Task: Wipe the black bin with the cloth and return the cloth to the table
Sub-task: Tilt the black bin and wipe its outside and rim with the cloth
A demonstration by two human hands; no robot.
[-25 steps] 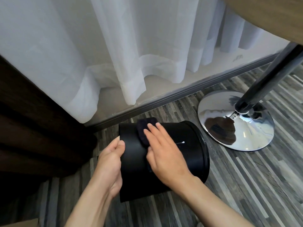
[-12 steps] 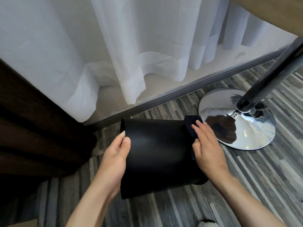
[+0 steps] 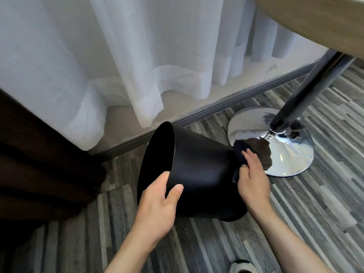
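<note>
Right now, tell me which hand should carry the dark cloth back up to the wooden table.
Right. The right hand already presses the dark cloth against the black plastic bin and is nearer the wooden table. The left hand grips the bin's rim.

Our left hand (image 3: pixel 157 201) grips with the thumb up front and fingers curled behind. Our right hand (image 3: pixel 253 180) presses flat, fingers extended forward together, both forearms bare.
</note>
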